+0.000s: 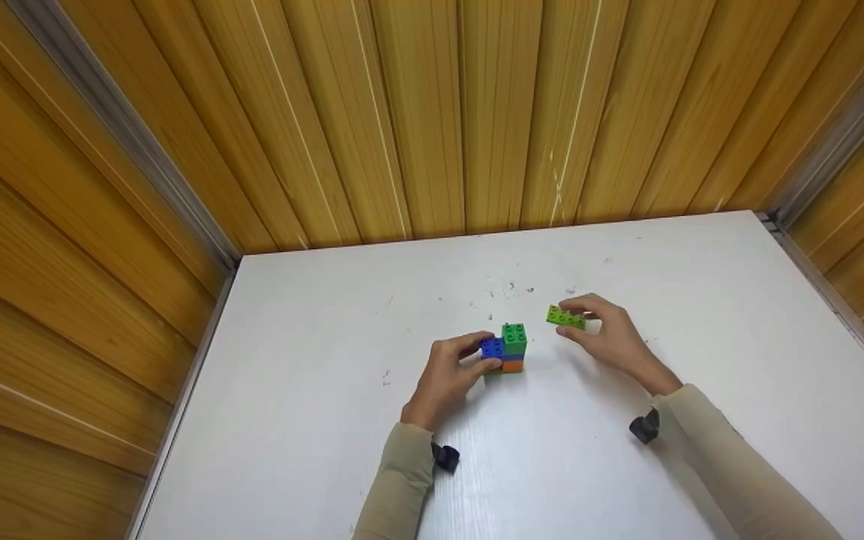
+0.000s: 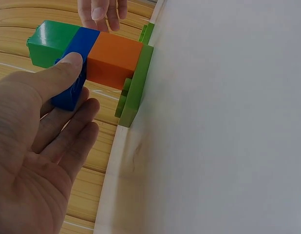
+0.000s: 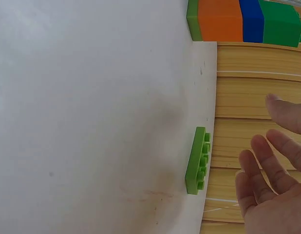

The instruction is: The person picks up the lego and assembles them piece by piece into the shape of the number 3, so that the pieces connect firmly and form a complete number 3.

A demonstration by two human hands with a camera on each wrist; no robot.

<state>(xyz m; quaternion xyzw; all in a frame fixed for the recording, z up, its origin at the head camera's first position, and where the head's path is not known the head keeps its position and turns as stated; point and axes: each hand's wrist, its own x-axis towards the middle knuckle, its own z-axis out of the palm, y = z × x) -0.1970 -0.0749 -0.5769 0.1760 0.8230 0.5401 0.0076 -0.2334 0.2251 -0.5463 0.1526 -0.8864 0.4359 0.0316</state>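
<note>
- The left hand [image 1: 451, 371] pinched the blue brick [image 1: 491, 348] on the block stack [image 1: 511, 349] — steadying it on the white table [image 1: 327, 390].
- The light-green plate [image 1: 565, 318] lay flat just right of the stack, long axis pointing toward it.
- The right hand [image 1: 612, 337] hovered open beside the plate — nearer, gripping nothing.

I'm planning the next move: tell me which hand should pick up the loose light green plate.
Right. The right hand is open beside the light green plate on the table, fingers near it. The left hand grips the brick stack.
</note>
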